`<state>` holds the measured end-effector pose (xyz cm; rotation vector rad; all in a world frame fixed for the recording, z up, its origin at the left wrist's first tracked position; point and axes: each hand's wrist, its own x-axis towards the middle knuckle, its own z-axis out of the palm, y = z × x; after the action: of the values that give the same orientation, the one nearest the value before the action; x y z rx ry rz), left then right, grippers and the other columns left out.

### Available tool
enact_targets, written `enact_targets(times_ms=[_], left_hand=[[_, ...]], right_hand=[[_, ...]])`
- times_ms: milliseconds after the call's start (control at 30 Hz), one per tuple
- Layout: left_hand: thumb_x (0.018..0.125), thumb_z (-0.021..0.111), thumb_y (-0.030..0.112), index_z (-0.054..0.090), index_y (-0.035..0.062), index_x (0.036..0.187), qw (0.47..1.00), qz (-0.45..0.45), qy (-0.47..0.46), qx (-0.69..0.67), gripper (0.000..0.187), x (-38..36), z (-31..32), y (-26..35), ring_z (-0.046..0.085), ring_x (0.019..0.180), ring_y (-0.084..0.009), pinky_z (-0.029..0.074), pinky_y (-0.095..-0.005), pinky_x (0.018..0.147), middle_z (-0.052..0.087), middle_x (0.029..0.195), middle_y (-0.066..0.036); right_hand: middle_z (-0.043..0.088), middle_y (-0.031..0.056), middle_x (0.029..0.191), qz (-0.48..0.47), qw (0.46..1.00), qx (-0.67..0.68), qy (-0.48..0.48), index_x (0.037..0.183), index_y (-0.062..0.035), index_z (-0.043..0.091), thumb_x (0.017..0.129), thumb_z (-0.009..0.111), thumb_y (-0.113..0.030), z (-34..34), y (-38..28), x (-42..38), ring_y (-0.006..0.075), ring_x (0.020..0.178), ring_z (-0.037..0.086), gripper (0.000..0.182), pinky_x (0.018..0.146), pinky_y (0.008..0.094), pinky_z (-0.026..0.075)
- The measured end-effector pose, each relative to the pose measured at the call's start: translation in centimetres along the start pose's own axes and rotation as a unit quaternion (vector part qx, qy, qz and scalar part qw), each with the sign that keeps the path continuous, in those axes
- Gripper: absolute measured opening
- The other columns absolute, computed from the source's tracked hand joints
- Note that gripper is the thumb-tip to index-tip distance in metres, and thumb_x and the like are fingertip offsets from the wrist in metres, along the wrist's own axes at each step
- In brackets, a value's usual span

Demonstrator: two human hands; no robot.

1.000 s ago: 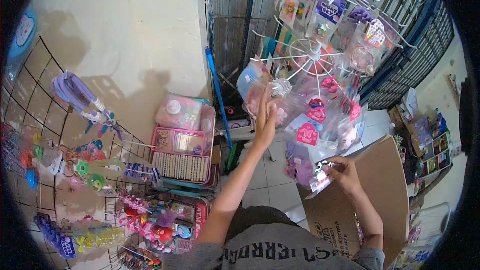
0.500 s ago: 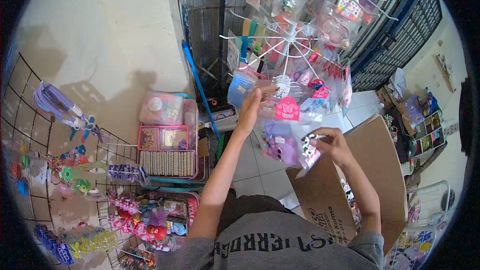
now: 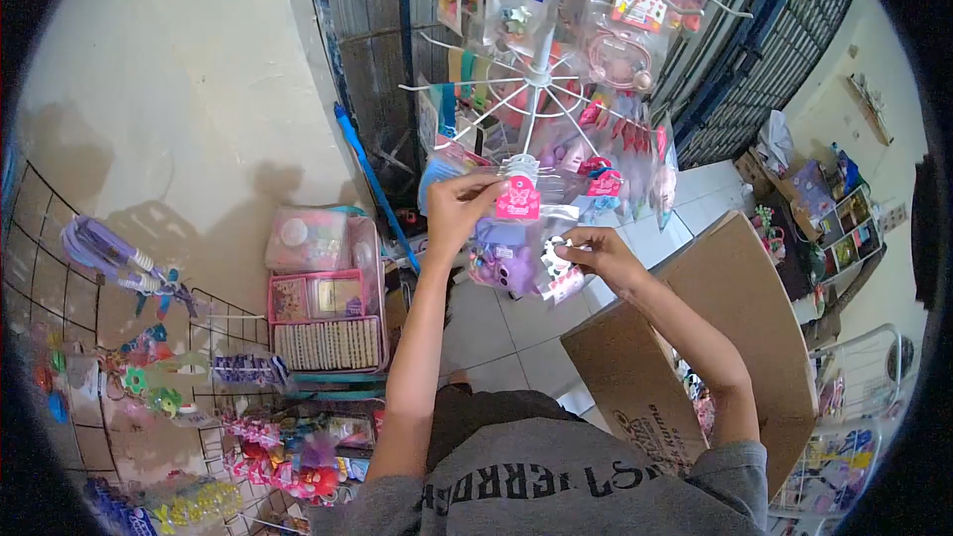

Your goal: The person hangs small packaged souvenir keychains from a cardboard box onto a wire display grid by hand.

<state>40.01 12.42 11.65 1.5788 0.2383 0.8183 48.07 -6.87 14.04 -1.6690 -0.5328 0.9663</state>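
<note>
L hand (image 3: 459,216) pinched pink butterfly-print card (image 3: 518,200); R hand (image 3: 604,258) gripped clear plastic pkt w/ black-and-white piece (image 3: 558,260). Pkt seemed light, slippery, prob. bendy; top edge looked best hold.

I've got a pale wall (image 3: 199,69) upper left, blue pole (image 3: 372,179) leaning along its right edge. Black wire grid (image 3: 52,196) at far left, purple corded loops (image 3: 107,253) hanging in front. Right of that, I see a pink-edged box (image 3: 328,319) with a clear-lidded tub (image 3: 306,238) on top. Barred metal gate (image 3: 784,50) upper right, white wire rack (image 3: 862,338) lower right, pale floor tiles (image 3: 541,323) mid-frame.
</note>
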Motion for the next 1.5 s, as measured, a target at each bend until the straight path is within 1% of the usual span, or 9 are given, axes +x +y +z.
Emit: enact_targets(times_ms=[400, 467, 667, 933, 1000, 1067, 1167, 1367, 1500], left_hand=[[0.064, 0.062, 0.006, 0.060, -0.0014, 0.071, 0.994, 0.023, 0.071, 0.083, 0.011, 0.2, 0.3, -0.2, 0.053, 0.061, -0.0087, 0.041, -0.0201, 0.058, 0.059, 0.069, -0.006], [0.062, 0.063, 0.008, 0.058, 0.0010, 0.070, 0.960, 0.152, 0.134, 0.192, 0.012, 0.4, 0.4, -0.9, 0.053, 0.066, -0.0145, 0.040, -0.0241, 0.062, 0.057, 0.069, -0.005], [0.061, 0.065, 0.015, 0.053, 0.0058, 0.080, 0.906, 0.194, 0.241, 0.288, 0.024, 0.0, 0.7, -1.0, 0.043, 0.082, -0.0248, 0.032, -0.0351, 0.074, 0.048, 0.082, -0.008], [0.071, 0.056, 0.014, 0.046, 0.0010, 0.087, 0.904, 0.197, 0.319, 0.203, 0.023, -3.0, 3.1, -0.6, 0.042, 0.082, -0.0209, 0.032, -0.0312, 0.072, 0.046, 0.085, -0.008], [0.075, 0.052, 0.019, 0.046, 0.0005, 0.086, 0.969, 0.128, 0.201, -0.064, 0.023, -4.3, 4.1, 0.7, 0.043, 0.080, -0.0154, 0.033, -0.0269, 0.070, 0.047, 0.083, -0.007], [0.077, 0.049, 0.026, 0.045, -0.0003, 0.085, 0.979, 0.075, 0.044, -0.184, 0.027, -5.1, 4.6, 2.1, 0.044, 0.073, -0.0109, 0.034, -0.0230, 0.066, 0.049, 0.082, -0.006], [0.077, 0.048, 0.029, 0.046, -0.0010, 0.083, 0.971, 0.071, -0.034, -0.224, 0.031, -6.2, 4.8, 4.6, 0.046, 0.065, -0.0110, 0.036, -0.0219, 0.061, 0.050, 0.076, -0.005], [0.072, 0.055, 0.019, 0.051, -0.0005, 0.073, 0.980, 0.181, 0.068, 0.039, 0.020, -8.8, -0.1, 10.6, 0.050, 0.059, -0.0116, 0.039, -0.0227, 0.054, 0.052, 0.065, -0.007], [0.068, 0.058, 0.007, 0.052, -0.0012, 0.069, 0.917, 0.256, 0.206, 0.227, 0.010, -10.3, -3.3, 17.1, 0.051, 0.054, -0.0112, 0.040, -0.0222, 0.050, 0.052, 0.062, -0.008]], right_hand=[[0.053, -0.0024, 0.067, -0.007, 0.999, -0.027, -0.021, 0.078, -0.0052, 0.057, 0.071, 0.059, -0.017, 0.7, 0.2, 1.4, 0.0023, 0.056, 0.043, 0.014, 0.048, 0.0165, 0.033], [0.053, -0.0021, 0.067, -0.002, 1.000, 0.011, -0.010, 0.080, -0.0048, 0.058, 0.070, 0.059, -0.016, 0.8, 0.4, 1.5, 0.0024, 0.056, 0.043, 0.015, 0.048, 0.0167, 0.033], [0.054, 0.0006, 0.071, -0.071, 0.994, -0.009, 0.077, 0.080, -0.0005, 0.056, 0.071, 0.058, -0.015, -0.2, -0.9, -1.0, 0.0058, 0.064, 0.050, 0.017, 0.052, 0.0193, 0.038], [0.056, 0.0038, 0.073, -0.198, 0.974, 0.006, 0.112, 0.080, -0.0004, 0.054, 0.072, 0.055, -0.004, -1.9, -3.8, -5.0, 0.0075, 0.065, 0.053, 0.009, 0.056, 0.0189, 0.041], [0.056, 0.0038, 0.071, -0.216, 0.971, 0.000, 0.103, 0.080, 0.0004, 0.053, 0.072, 0.055, -0.005, -1.6, -5.0, -5.7, 0.0080, 0.065, 0.054, 0.010, 0.057, 0.0190, 0.041], [0.057, 0.0054, 0.072, -0.224, 0.971, 0.011, 0.086, 0.081, 0.0013, 0.052, 0.072, 0.055, -0.004, -1.2, -6.3, -6.1, 0.0091, 0.066, 0.055, 0.011, 0.058, 0.0197, 0.042], [0.057, 0.0065, 0.074, -0.246, 0.968, 0.018, 0.046, 0.081, 0.0016, 0.052, 0.071, 0.055, -0.003, 0.0, -8.4, -6.1, 0.0101, 0.067, 0.055, 0.011, 0.057, 0.0200, 0.045], [0.056, 0.0057, 0.078, -0.308, 0.949, 0.017, -0.072, 0.082, 0.0015, 0.053, 0.070, 0.058, -0.004, 4.5, -12.7, -6.0, 0.0085, 0.068, 0.053, 0.014, 0.056, 0.0192, 0.044], [0.056, 0.0042, 0.072, -0.422, 0.895, -0.080, -0.122, 0.082, 0.0017, 0.053, 0.069, 0.059, -0.004, 9.1, -16.4, -5.9, 0.0068, 0.066, 0.052, 0.015, 0.054, 0.0172, 0.042]])
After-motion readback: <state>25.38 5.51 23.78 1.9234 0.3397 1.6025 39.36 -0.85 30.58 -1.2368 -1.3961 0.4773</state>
